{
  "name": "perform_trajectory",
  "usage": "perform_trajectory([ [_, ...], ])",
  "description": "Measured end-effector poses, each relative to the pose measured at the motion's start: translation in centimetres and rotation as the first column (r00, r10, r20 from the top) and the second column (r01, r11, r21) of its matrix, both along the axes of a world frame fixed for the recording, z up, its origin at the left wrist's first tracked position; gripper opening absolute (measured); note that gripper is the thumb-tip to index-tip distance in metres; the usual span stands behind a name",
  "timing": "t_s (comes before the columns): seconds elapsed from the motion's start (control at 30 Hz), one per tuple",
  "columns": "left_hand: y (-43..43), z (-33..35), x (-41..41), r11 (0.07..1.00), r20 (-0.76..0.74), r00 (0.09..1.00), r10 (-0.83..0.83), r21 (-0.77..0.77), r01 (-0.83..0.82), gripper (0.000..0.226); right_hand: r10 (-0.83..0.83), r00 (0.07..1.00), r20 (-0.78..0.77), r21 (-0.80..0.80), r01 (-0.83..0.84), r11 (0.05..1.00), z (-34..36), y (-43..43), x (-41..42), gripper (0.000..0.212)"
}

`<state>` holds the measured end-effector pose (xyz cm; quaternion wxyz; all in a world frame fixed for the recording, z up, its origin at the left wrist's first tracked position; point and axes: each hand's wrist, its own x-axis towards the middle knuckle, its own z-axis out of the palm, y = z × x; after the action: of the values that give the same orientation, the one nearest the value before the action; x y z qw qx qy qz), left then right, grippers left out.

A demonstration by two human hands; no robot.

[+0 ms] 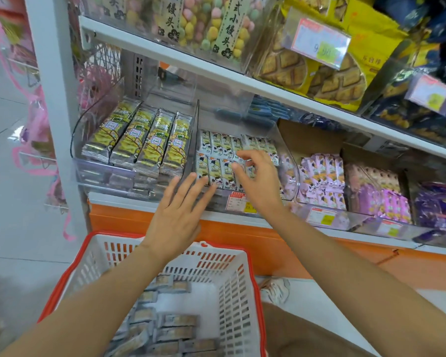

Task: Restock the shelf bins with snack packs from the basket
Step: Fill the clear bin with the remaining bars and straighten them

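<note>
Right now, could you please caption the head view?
Left hand and right hand reach snack packs in shelf bin above basket.

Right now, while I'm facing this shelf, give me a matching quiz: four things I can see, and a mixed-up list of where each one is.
Things
1. long yellow snack packs
2. small white cartoon snack packs
3. lilac snack packs
4. red-rimmed basket

Places
A. below the shelf, holding grey packs
B. farthest left on the shelf
C. just right of the white ones
D. between the yellow and the lilac ones

Pairs: 1-B, 2-D, 3-C, 4-A
</note>
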<state>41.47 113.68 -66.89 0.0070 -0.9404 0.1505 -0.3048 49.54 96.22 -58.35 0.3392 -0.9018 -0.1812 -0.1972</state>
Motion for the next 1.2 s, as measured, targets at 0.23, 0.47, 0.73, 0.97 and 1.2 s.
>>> perform_trajectory([
  [0.23, 0.8, -2.5, -2.1, 0.996, -0.004, 1.000, -0.021, -0.091, 0.020, 0.050, 0.240, 0.966, -0.099, 0.184, -0.219, 0.958, -3.2, 0.9, -7.5, 0.017],
  [0.47, 3.6, -7.2, -3.2, 1.000, -0.302, 0.953, 0.021, 0.022, -0.015, 0.052, 0.244, 0.882, -0.402, 0.098, -0.224, 0.970, -14.7, 1.0, -10.6, 0.019],
  [0.73, 6.3, -14.3, -2.8, 0.984, -0.542, 0.822, 0.178, 0.077, -0.162, 0.087, 0.045, 0.672, -0.739, -0.174, -0.255, 0.951, -26.9, -0.5, -12.3, 0.024],
  [0.97, 6.6, -17.1, -2.5, 0.985, -0.516, 0.847, 0.130, -0.031, -0.169, 0.082, -0.081, 0.522, -0.849, -0.286, -0.325, 0.901, -33.4, -1.4, -12.4, 0.037],
  [1.2, 6.0, -18.5, -2.6, 0.980, -0.442, 0.886, 0.139, -0.068, -0.187, 0.090, -0.162, 0.456, -0.875, -0.370, -0.415, 0.831, -37.2, -1.8, -12.3, 0.059],
])
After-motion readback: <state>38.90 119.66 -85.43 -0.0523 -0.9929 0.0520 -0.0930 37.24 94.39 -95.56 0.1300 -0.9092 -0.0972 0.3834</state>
